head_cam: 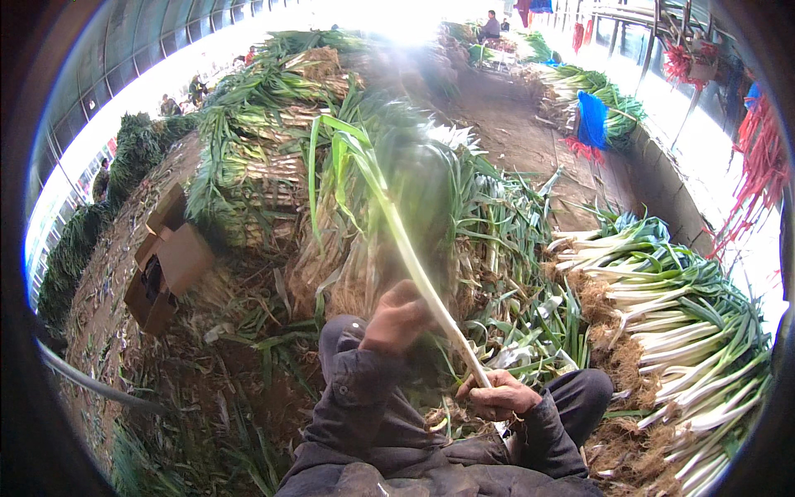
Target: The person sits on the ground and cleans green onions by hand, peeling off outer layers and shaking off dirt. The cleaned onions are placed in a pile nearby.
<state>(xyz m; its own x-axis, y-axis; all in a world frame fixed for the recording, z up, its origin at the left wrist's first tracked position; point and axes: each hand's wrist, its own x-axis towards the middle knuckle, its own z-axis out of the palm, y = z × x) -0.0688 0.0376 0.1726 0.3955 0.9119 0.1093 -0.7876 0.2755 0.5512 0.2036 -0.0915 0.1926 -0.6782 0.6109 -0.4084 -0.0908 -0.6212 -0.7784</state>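
A long leek (pixel 413 255) slants across in front of me, its green leaves drooping at the upper left. My right hand (pixel 502 396) is closed around its lower white end, above my lap. Blurred by motion, my left hand (pixel 400 318) is beside the middle of the stalk, over my left knee. Whether its fingers hold anything cannot be made out. A streaky green blur (pixel 416 180) rises above that hand, in front of a bundle of untrimmed leeks (pixel 354 279). Stripped leaves (pixel 522 348) lie between my hands and the right-hand pile.
White-stemmed leeks (pixel 671 317) are laid in a long row at my right, roots towards me. An open cardboard box (pixel 183 258) sits at the left among leaf scraps. Stacked leeks (pixel 267 168) stretch ahead. Red ties (pixel 761 155) hang at the right. A person (pixel 490 28) sits far off.
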